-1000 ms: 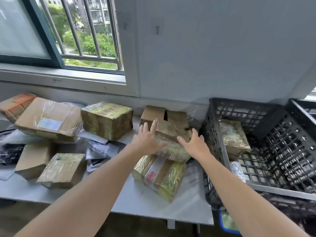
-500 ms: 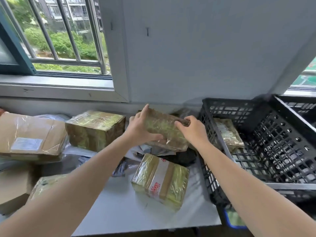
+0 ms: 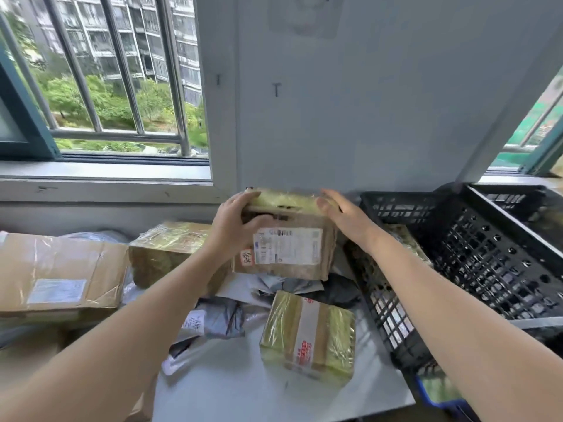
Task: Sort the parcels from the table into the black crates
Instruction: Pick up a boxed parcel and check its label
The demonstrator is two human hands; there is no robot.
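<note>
Both hands — left hand (image 3: 236, 222) and right hand (image 3: 341, 213) — clamp the labelled parcel (image 3: 288, 243) by its ends above the worktop (image 3: 274, 397), long axis left-right, the black crate (image 3: 475, 254) seemingly just right — nearest the right hand.

Count: five cardboard parcels, one (image 3: 286, 239) held aloft; two black crates (image 3: 475, 254), one parcel (image 3: 405, 239) inside; two hands; several grey mailer bags (image 3: 222, 318), number unclear.

Both hands, left hand (image 3: 236, 222) and right hand (image 3: 341, 213), hold a labelled parcel (image 3: 288, 239) raised above the table (image 3: 243, 388), beside black crate (image 3: 487, 269).
</note>
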